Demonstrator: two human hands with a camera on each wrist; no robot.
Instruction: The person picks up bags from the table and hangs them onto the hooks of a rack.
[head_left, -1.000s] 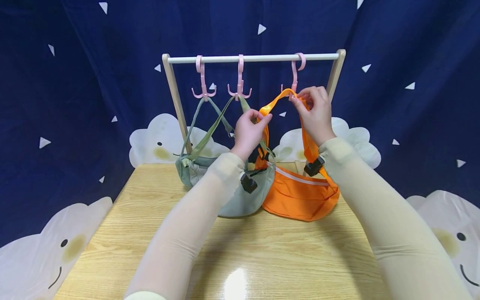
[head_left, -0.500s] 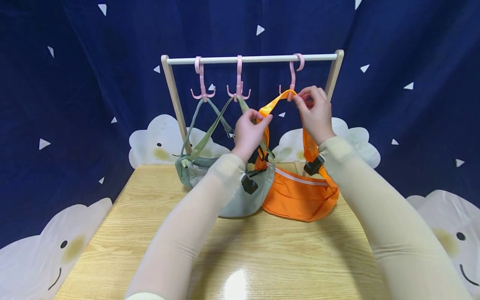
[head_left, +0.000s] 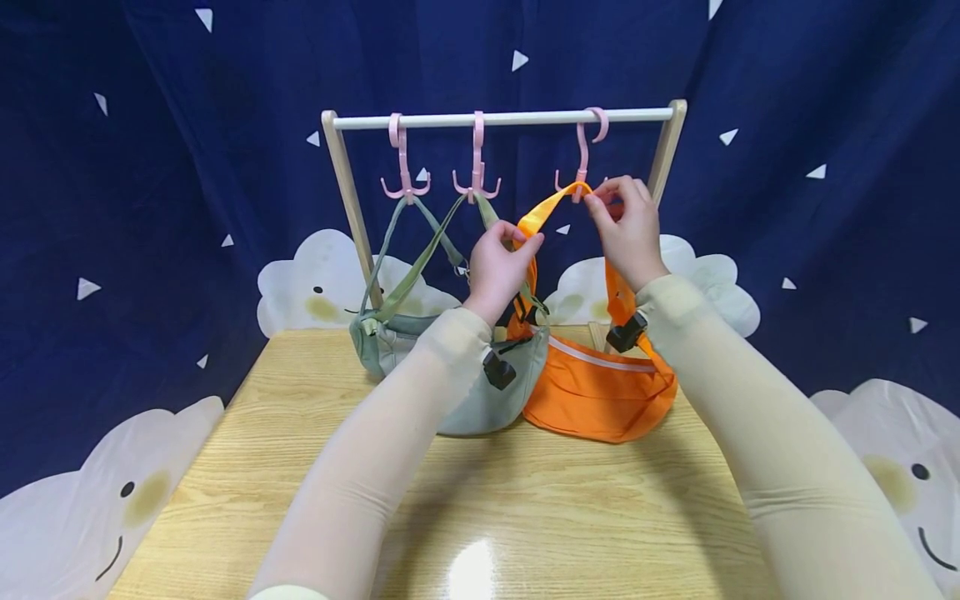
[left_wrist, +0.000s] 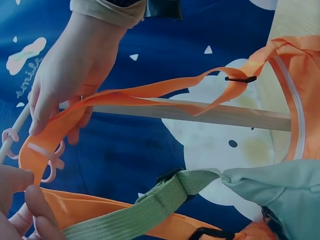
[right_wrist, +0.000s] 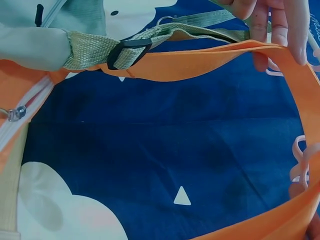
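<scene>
An orange waist bag (head_left: 600,396) rests on the table, its orange strap (head_left: 542,216) lifted in a loop. My left hand (head_left: 499,268) pinches the loop's left side between thumb and fingers. On the other side, my right hand (head_left: 630,229) pinches the strap close to the right-hand pink hook (head_left: 582,158). The top of the loop crosses that hook's lower prongs; whether it sits on a prong is hard to tell. In the left wrist view, the strap (left_wrist: 40,145) spans between both hands, the pink hook behind it. A black buckle (head_left: 627,332) hangs below my right hand.
A wooden rack with a white rail (head_left: 532,117) stands at the back. Grey-green bags (head_left: 480,408) hang by straps from two more pink hooks (head_left: 477,158) on the left, partly behind my left arm. A green strap (left_wrist: 150,205) passes close to my left hand.
My right hand and the top of the orange strap have shifted slightly left and down. The right-hand hook's lower end has swung a little left. My left hand stays almost still.
</scene>
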